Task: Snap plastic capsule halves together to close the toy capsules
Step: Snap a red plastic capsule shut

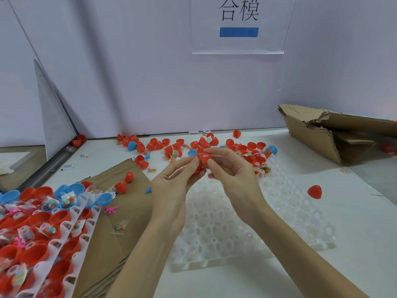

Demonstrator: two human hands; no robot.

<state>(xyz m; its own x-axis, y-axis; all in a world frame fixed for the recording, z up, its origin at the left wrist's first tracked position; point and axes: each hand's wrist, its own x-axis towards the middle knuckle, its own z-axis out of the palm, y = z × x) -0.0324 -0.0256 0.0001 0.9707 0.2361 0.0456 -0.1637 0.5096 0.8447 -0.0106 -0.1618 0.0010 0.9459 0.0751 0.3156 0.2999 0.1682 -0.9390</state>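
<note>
Both hands met above the empty white tray [225, 239] on the desk [322, 276]. The left hand [171, 188] and right hand [234, 175] each had their grip clenched round one red capsule [203, 160], fingertips pinching it from either side. Loose red and blue capsule halves [193, 147] lay scattered behind, near the wall

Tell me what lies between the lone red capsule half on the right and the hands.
In the head view, only the white holed tray and bare table lie between the lone red capsule half and the right hand; both hands pinch a red capsule, with the left hand.
</note>
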